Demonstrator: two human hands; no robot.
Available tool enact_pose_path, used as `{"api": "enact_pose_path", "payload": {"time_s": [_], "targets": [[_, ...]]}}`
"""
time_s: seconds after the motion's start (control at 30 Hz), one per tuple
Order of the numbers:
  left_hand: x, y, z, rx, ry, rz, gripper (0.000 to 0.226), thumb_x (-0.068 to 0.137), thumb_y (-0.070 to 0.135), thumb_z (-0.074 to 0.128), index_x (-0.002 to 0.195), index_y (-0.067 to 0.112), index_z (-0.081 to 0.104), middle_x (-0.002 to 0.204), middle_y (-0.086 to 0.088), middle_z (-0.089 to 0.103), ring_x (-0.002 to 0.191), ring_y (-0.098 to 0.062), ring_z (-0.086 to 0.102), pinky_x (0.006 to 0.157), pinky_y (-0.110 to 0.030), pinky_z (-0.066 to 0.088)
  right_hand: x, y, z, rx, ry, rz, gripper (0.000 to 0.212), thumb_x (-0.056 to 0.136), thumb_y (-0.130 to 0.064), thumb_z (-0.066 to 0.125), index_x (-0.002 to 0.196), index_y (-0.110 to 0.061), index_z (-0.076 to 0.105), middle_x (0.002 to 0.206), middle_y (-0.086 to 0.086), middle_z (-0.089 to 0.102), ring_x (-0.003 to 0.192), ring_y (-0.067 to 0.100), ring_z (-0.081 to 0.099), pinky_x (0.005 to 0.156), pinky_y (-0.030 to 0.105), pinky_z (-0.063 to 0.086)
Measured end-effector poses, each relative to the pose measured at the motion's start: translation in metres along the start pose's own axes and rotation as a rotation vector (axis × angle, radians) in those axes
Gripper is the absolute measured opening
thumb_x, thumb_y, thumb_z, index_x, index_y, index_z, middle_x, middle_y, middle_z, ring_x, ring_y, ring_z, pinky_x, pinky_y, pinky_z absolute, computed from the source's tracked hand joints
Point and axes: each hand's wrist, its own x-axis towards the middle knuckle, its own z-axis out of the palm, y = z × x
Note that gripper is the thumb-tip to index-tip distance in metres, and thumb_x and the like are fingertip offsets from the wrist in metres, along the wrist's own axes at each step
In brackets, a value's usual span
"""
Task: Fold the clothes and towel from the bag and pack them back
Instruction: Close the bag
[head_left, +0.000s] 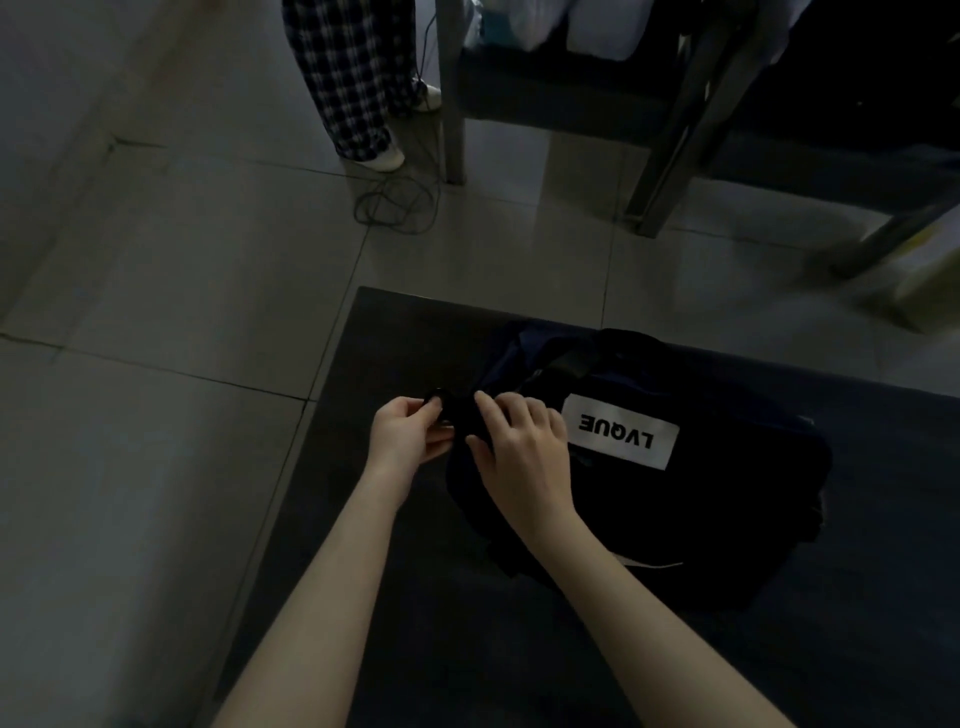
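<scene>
A dark navy bag (727, 499) with a white label reading LVQUE (621, 431) lies on a dark mat (405, 597) on the floor. Its black strap (571, 364) runs across the top. At the bag's left end my left hand (410, 436) pinches a small black ring-like piece (436, 400), perhaps a zip pull or buckle. My right hand (519, 447) grips the bag's dark fabric right beside it, fingers curled over the edge. No clothes or towel are visible; the bag's inside is hidden.
The mat lies on pale floor tiles (156, 415). A person in checked trousers (353, 78) stands at the back, with a coiled cable (395, 202) on the floor nearby. Grey furniture legs (452, 104) and a frame holding dark items stand at the back right.
</scene>
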Motion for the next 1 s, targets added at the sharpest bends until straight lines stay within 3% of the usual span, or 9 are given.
{"api": "enact_pose_path", "payload": {"time_s": [0.07, 0.17, 0.23, 0.33, 0.4, 0.67, 0.87, 1.0], "targets": [[-0.004, -0.002, -0.003, 0.015, -0.001, 0.013, 0.011, 0.095, 0.018, 0.054, 0.100, 0.010, 0.059, 0.101, -0.010, 0.067, 0.089, -0.022, 0.069, 0.072, -0.034, 0.057, 0.005, -0.005, 0.003, -0.086, -0.114, 0.033, 0.057, 0.077, -0.034, 0.072, 0.128, -0.016, 0.056, 0.108, 0.008, 0.063, 0.096, 0.029, 0.060, 0.080, 0.045, 0.048], [-0.008, -0.006, -0.007, 0.005, -0.006, 0.024, 0.010, 0.095, 0.018, 0.054, 0.099, 0.010, 0.060, 0.101, -0.010, 0.067, 0.089, -0.021, 0.069, 0.072, -0.033, 0.057, 0.011, -0.007, 0.005, -0.090, -0.239, 0.083, 0.054, 0.091, -0.040, 0.054, 0.140, -0.021, 0.041, 0.126, 0.006, 0.054, 0.116, 0.028, 0.049, 0.097, 0.046, 0.036], [-0.010, -0.008, -0.008, -0.006, 0.000, 0.019, 0.011, 0.095, 0.018, 0.055, 0.100, 0.010, 0.060, 0.101, -0.010, 0.067, 0.089, -0.022, 0.069, 0.073, -0.034, 0.057, 0.015, -0.008, 0.004, -0.068, -0.213, 0.086, 0.045, 0.090, -0.039, 0.055, 0.131, -0.022, 0.048, 0.120, 0.004, 0.056, 0.113, 0.027, 0.051, 0.096, 0.045, 0.035], [-0.013, -0.010, -0.006, -0.021, 0.015, 0.006, 0.012, 0.095, 0.019, 0.055, 0.102, 0.010, 0.059, 0.101, -0.008, 0.067, 0.090, -0.021, 0.069, 0.076, -0.035, 0.058, 0.014, -0.011, 0.005, -0.048, -0.072, 0.069, 0.024, 0.075, -0.027, 0.074, 0.097, -0.020, 0.067, 0.090, 0.004, 0.064, 0.086, 0.027, 0.061, 0.080, 0.043, 0.043], [-0.014, -0.011, -0.004, -0.023, 0.033, 0.007, 0.012, 0.095, 0.021, 0.056, 0.100, 0.010, 0.059, 0.100, -0.008, 0.066, 0.090, -0.021, 0.068, 0.077, -0.036, 0.058, 0.008, -0.011, 0.007, -0.018, -0.004, 0.051, 0.017, 0.070, -0.024, 0.078, 0.083, -0.018, 0.067, 0.084, 0.002, 0.062, 0.079, 0.024, 0.059, 0.073, 0.040, 0.045], [-0.004, -0.013, -0.006, 0.069, 0.177, 0.067, 0.016, 0.092, 0.028, 0.058, 0.092, 0.012, 0.061, 0.096, -0.006, 0.068, 0.083, -0.016, 0.070, 0.077, -0.035, 0.058, -0.019, -0.015, 0.005, 0.188, 0.079, 0.223, 0.007, 0.079, -0.014, 0.066, 0.080, -0.008, 0.061, 0.093, 0.006, 0.059, 0.085, 0.022, 0.057, 0.081, 0.038, 0.045], [0.001, -0.012, 0.004, 0.080, 0.284, 0.009, 0.014, 0.095, 0.027, 0.054, 0.092, 0.015, 0.059, 0.095, -0.003, 0.064, 0.084, -0.015, 0.066, 0.074, -0.030, 0.056, -0.033, -0.005, 0.001, 0.221, 0.087, 0.282, 0.005, 0.079, -0.010, 0.064, 0.077, -0.009, 0.059, 0.085, 0.004, 0.058, 0.080, 0.021, 0.057, 0.081, 0.038, 0.044], [0.002, -0.006, 0.003, 0.119, 0.290, -0.014, 0.014, 0.095, 0.028, 0.053, 0.095, 0.014, 0.058, 0.097, -0.004, 0.063, 0.083, -0.014, 0.064, 0.074, -0.030, 0.055, -0.040, 0.005, -0.006, 0.261, 0.094, 0.313, 0.008, 0.082, -0.009, 0.062, 0.076, -0.013, 0.057, 0.082, -0.002, 0.055, 0.076, 0.014, 0.052, 0.081, 0.031, 0.038]]}}
